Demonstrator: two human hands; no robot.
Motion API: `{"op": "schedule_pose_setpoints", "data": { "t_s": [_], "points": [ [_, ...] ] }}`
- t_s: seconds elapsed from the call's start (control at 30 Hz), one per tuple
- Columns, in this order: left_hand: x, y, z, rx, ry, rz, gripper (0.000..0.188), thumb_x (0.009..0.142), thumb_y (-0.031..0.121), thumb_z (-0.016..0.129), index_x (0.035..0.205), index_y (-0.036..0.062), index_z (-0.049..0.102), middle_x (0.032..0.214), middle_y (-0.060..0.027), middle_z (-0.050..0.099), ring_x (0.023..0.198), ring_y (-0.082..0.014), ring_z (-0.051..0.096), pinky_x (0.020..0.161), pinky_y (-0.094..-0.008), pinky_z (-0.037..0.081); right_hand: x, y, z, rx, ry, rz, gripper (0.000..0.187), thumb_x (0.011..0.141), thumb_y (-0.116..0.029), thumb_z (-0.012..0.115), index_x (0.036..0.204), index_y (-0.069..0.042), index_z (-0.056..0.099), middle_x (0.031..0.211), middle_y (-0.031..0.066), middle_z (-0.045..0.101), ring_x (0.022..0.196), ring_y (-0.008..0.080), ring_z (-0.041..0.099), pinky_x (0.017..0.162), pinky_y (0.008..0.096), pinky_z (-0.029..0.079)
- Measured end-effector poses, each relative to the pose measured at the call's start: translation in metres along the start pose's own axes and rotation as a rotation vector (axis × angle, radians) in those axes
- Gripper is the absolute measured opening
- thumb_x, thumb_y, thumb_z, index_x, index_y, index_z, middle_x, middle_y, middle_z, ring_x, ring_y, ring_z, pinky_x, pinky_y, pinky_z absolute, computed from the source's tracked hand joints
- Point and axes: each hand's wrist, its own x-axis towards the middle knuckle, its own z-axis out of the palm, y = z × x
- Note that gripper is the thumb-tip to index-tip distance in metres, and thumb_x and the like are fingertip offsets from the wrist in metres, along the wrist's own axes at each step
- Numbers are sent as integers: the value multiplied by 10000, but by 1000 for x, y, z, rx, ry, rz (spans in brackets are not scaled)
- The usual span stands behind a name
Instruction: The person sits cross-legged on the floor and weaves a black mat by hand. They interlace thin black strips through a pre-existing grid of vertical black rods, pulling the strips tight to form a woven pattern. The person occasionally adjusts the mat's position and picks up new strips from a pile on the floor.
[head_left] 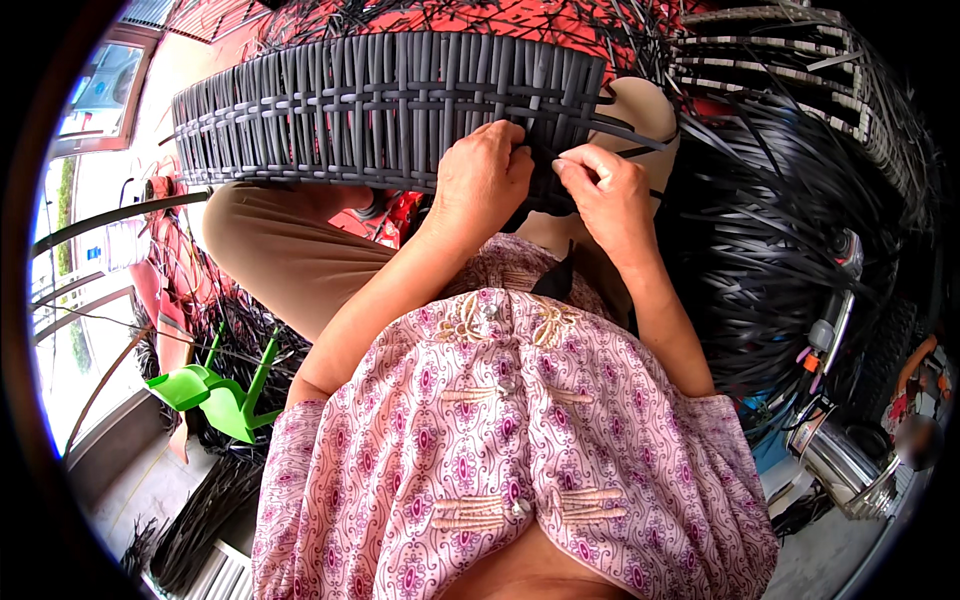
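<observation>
While the woven panel (400, 106) stretches from ten to one o'clock across the knees (250, 225), apparently braced there to free both hands, the left hand (485, 172) curls its fingers against the near edge. Thumb and forefinger of the right hand (605, 190) nearly meet; whether either grips a strip, I cannot tell. Dark strips (765, 245) heap at three o'clock, likely for easy reach. At four sits a metal can (835, 455), contents hidden.

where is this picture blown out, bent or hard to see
Head view: daylight bleaches the left side around the brown-framed window; the fisheye rim goes black; the metal canister catches glare. Also head view: left hand, right hand and woven strip panel look fairly sharp, though the panel's curve may be partly lens distortion.
</observation>
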Motion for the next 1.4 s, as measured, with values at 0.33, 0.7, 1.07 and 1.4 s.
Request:
{"op": "schedule_pose_setpoints", "data": {
  "t_s": [0.33, 0.7, 1.07, 1.4],
  "points": [
    [5, 2, -24, 121, -193, 63, 178, 881, 115, 652, 1001, -11, 690, 907, -193, 716, 882, -398, 689, 784, -421, 553, 12, -1, 1, -262, -84, -185, 146, 879, -186, 721, 906, -43, 727, 787, 167, 694, 759, 359, 689, 678, 430, 525],
    [-14, 12, -105, -73, -49, 5, 65, 861, 54, 620, 897, 0, 625, 814, -148, 640, 736, -326, 644, 671, -389, 505, 11, -40, 20, -134, 40, -474, 289, 841, -209, 792, 1066, -60, 688, 1055, 98, 681, 987, 309, 659, 849, 420, 543],
    [-4, -23, -64, -118, 50, -40, 141, 890, 139, 707, 970, 26, 679, 858, -144, 698, 752, -332, 687, 685, -399, 544, 15, -42, 25, 334, -93, 1, 165, 967, -168, 703, 955, -9, 742, 719, -16, 645, 623, 33, 567, 560, 208, 463],
    [1, -24, -36, 135, 55, -98, 197, 880, 179, 693, 961, 1, 673, 907, -185, 700, 868, -388, 683, 762, -450, 539, 12, -17, 41, 112, -4, -31, 122, 896, -133, 727, 880, -13, 719, 708, 135, 701, 610, 218, 692, 586, 344, 520]
  ]
}}
